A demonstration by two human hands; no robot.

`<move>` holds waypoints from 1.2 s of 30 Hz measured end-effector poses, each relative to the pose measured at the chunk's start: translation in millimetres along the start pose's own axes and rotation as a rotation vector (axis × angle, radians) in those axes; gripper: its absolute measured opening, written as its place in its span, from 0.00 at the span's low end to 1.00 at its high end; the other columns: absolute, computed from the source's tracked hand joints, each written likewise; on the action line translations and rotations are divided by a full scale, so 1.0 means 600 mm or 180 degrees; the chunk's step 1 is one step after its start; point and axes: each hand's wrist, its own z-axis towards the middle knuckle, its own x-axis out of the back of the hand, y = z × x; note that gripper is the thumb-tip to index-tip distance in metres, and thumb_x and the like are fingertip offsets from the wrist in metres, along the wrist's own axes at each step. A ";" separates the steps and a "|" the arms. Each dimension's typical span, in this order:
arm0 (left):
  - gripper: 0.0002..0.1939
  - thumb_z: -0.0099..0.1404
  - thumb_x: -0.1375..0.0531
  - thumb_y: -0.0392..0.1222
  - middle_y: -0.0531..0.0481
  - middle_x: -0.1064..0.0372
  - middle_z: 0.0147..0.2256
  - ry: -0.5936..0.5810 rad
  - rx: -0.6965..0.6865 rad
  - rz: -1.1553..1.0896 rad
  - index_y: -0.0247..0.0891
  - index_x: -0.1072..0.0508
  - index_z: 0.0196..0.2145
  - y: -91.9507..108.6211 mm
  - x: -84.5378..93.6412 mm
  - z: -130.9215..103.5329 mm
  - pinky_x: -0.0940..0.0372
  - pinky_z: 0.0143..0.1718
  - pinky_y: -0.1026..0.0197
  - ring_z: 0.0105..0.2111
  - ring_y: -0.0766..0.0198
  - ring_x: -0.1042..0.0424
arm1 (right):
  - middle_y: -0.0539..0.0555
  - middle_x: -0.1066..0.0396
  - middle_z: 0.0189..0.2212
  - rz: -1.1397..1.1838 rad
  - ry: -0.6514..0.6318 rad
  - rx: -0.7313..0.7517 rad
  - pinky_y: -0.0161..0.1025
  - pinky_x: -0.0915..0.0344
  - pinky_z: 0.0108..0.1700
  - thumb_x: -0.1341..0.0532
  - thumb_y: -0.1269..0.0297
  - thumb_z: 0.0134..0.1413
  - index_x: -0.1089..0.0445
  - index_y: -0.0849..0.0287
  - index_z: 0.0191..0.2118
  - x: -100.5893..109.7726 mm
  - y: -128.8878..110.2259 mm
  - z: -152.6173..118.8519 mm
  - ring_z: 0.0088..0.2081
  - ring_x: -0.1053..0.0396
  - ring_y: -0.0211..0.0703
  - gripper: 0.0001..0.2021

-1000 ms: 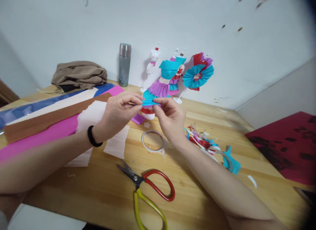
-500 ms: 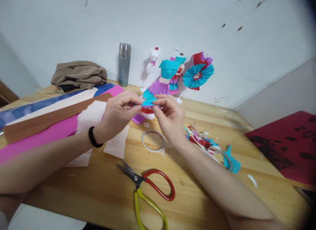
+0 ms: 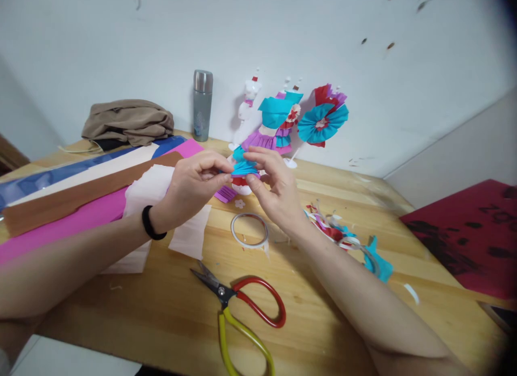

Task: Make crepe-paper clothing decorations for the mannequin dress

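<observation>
Between the thumb and fingertips of my left hand [image 3: 202, 174] is the left end of a pleated blue crepe paper strip [image 3: 244, 167]. My right hand [image 3: 274, 185] is at the strip's right end, its thumb against the lower edge and its fingers lifted apart above it. Just behind my hands stands a small white dress form with a red and blue paper skirt, mostly covered. Nearer me, a roll of double-sided tape [image 3: 231, 230] lies flat by a small white paper flower [image 3: 239, 203]. Scissors [image 3: 222, 292] with one red and one yellow handle rest in front.
Dressed mini dress forms [image 3: 277, 113] stand along the wall beside a thermos [image 3: 202, 106]. Coloured paper sheets [image 3: 81, 195] and a brown cloth [image 3: 129, 122] occupy the left. Paper scraps [image 3: 377, 260] lie to the right, before a red panel [image 3: 468, 238].
My right thumb and fingers have spread from their pinch on the blue strip, and more of its pleats show. My left hand keeps its hold. The view has shifted slightly.
</observation>
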 end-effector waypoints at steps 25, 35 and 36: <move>0.04 0.58 0.31 0.39 0.47 0.21 0.34 -0.0114 0.0292 -0.0366 0.37 0.21 0.31 0.004 0.000 0.003 0.26 0.39 0.62 0.34 0.64 0.22 | 0.54 0.25 0.44 0.1079 -0.0184 -0.0478 0.49 0.29 0.46 0.39 0.60 0.54 0.28 0.53 0.45 0.001 0.011 -0.003 0.46 0.27 0.50 0.13; 0.02 0.58 0.32 0.36 0.47 0.21 0.35 -0.0103 0.0225 -0.0184 0.37 0.22 0.31 0.009 0.000 0.001 0.26 0.38 0.63 0.35 0.64 0.22 | 0.56 0.25 0.49 0.1706 -0.0290 -0.0564 0.53 0.30 0.52 0.38 0.45 0.53 0.27 0.53 0.47 0.000 0.026 -0.003 0.50 0.27 0.53 0.21; 0.02 0.58 0.32 0.36 0.47 0.21 0.34 -0.0102 0.0220 -0.0162 0.37 0.22 0.31 0.008 0.001 0.001 0.26 0.38 0.63 0.34 0.63 0.22 | 0.56 0.25 0.49 0.1711 -0.0256 -0.0597 0.53 0.30 0.51 0.39 0.43 0.53 0.27 0.53 0.47 0.002 0.026 -0.002 0.50 0.27 0.53 0.22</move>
